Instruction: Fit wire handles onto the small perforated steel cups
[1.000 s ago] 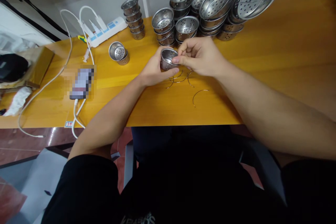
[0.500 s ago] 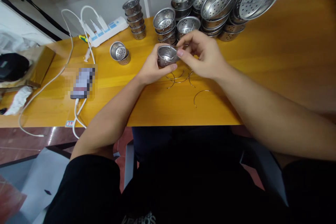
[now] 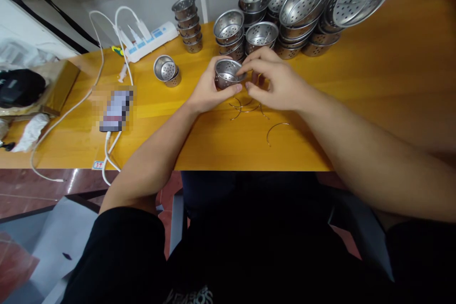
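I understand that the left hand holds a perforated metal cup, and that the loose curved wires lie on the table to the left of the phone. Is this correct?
Not entirely: the loose curved wires lie to the right of the phone, as the head view shows. They are on the table, and the left hand does hold a perforated metal cup.

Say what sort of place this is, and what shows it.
Probably a small workshop or assembly bench, though a home desk can't be ruled out: stacked perforated metal cups and loose curved wires share a wood-toned table with a power strip.
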`<move>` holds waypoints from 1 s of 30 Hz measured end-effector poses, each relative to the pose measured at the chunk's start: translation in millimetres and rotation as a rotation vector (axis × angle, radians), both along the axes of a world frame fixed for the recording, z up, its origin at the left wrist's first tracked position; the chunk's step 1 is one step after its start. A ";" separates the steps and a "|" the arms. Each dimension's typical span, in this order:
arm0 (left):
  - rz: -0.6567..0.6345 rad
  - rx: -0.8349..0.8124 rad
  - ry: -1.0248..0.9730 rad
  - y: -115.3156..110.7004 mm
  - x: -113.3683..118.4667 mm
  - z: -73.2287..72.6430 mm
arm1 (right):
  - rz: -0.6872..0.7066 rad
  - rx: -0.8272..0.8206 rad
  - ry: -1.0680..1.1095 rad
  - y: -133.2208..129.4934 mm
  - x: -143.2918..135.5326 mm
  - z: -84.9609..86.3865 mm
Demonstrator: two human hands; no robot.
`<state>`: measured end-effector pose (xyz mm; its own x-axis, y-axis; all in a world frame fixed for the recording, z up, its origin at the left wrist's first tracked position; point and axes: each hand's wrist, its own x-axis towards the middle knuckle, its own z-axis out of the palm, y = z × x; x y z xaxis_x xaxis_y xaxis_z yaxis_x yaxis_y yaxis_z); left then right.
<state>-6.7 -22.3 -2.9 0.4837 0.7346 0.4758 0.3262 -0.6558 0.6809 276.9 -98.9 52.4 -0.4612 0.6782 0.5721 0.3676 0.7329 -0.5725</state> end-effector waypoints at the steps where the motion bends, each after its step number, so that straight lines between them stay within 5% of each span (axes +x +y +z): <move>1: -0.003 0.006 0.004 -1.2 1.1 1.7 | 0.000 -0.005 0.003 0.1 -0.4 0.1; 13: -0.046 0.080 0.032 -2.2 1.2 -6.7 | 0.060 -0.104 0.099 3.2 -8.2 -12.7; 24: -0.048 0.045 -0.023 5.6 -0.4 -8.8 | -0.034 -0.030 0.123 -3.3 -2.4 4.3; 30: 0.009 -0.080 -0.139 21.9 -0.6 -23.2 | -0.282 0.057 0.231 13.3 12.4 5.0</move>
<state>-7.3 -0.4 -26.1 0.4106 0.7770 0.4771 0.2309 -0.5948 0.7700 289.3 -85.6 57.4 -0.1155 0.7240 0.6800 0.4254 0.6547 -0.6248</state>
